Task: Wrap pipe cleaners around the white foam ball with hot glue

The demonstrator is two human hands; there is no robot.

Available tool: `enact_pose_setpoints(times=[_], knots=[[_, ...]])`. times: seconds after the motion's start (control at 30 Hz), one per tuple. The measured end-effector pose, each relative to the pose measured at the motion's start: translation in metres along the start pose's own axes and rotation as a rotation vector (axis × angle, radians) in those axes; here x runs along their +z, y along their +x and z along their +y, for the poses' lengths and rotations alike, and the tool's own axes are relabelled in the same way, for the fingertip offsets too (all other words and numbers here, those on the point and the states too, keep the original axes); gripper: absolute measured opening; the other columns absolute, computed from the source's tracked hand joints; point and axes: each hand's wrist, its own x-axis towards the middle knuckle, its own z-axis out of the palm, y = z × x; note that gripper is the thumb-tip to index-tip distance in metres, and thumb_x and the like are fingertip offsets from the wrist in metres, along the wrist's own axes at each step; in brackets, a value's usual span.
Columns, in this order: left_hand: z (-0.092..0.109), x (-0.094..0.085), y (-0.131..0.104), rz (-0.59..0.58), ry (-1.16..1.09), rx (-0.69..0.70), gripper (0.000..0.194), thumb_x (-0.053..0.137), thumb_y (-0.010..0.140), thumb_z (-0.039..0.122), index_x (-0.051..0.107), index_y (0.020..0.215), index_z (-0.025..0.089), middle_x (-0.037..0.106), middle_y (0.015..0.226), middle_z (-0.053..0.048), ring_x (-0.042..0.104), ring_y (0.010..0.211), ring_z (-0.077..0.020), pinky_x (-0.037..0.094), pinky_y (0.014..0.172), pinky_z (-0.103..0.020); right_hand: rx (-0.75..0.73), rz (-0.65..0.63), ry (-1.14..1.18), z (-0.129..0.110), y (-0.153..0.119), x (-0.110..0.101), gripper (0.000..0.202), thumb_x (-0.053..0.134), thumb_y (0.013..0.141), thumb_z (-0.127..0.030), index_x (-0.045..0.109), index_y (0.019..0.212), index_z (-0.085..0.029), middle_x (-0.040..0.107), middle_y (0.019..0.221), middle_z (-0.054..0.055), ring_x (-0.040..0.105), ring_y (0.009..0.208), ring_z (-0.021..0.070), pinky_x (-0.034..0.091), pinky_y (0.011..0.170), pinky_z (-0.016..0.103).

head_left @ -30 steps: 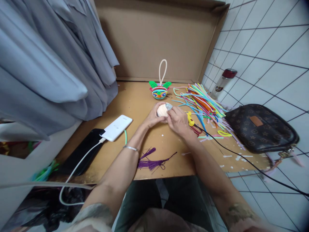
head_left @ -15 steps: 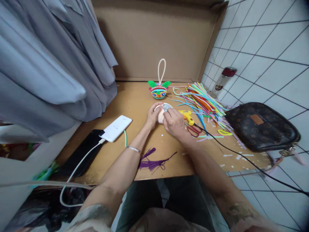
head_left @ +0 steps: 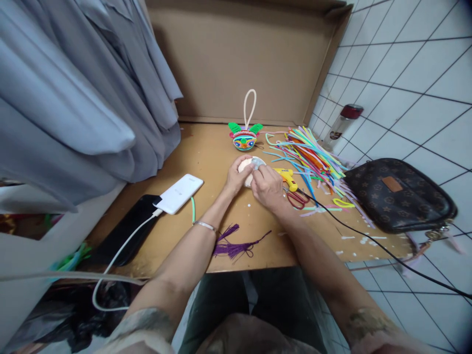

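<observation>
In the head view, a small round piece, pale cream with a light blue-grey patch, is held over the middle of the table. My left hand grips its left side, thumb across the front. The fingers of my right hand are curled together against its right side, at the blue-grey patch; whatever they pinch is hidden. Just beyond sits a colourful animal-head ornament with green ears and a white loop. A yellow glue gun and red-handled scissors lie beside my right hand.
Fuzzy craft stems are heaped at the right, by a brown patterned bag and a red-lidded bottle. Purple tassels lie near the front edge. A white power bank overlaps a black phone-like slab. The black cord crosses rightward.
Both hands stay on the round piece, with small shifts of the right fingers at the blue-grey patch. The whole view has shifted slightly; nothing else has visibly moved.
</observation>
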Motion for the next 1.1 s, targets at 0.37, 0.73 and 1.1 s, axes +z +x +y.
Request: enact_pose_setpoints(times=[0.37, 0.73, 1.1], knots=[[0.003, -0.002, -0.002, -0.018, -0.053, -0.037, 0.053, 0.081, 0.065, 0.044, 0.067, 0.108, 0.019, 0.072, 0.096, -0.003, 0.066, 0.082, -0.0166, 0.055, 0.074, -0.024, 0.027, 0.017, 0.003, -0.001, -0.001, 0.004, 0.025, 0.045, 0.095, -0.014, 0.070, 0.094, -0.015, 0.064, 0.086, 0.011, 0.052, 0.085, 0.0245, 0.036, 0.073, 0.036], [-0.002, 0.011, 0.004, 0.165, -0.110, -0.049, 0.035, 0.078, 0.070, 0.047, 0.071, 0.089, 0.018, 0.071, 0.081, -0.002, 0.062, 0.070, -0.0143, 0.050, 0.065, -0.024, -0.030, 0.035, -0.024, 0.001, -0.002, 0.001, 0.023, 0.046, 0.096, -0.014, 0.068, 0.088, -0.017, 0.062, 0.085, 0.010, 0.050, 0.083, 0.0235, 0.034, 0.071, 0.035], [-0.002, 0.011, 0.008, 0.246, -0.220, -0.104, 0.035, 0.082, 0.065, 0.045, 0.070, 0.083, 0.017, 0.072, 0.080, 0.000, 0.065, 0.072, -0.0126, 0.052, 0.070, -0.024, 0.006, -0.006, 0.000, -0.003, -0.002, 0.002, 0.021, 0.048, 0.093, -0.012, 0.066, 0.086, -0.018, 0.060, 0.084, 0.009, 0.047, 0.083, 0.0239, 0.032, 0.071, 0.036]])
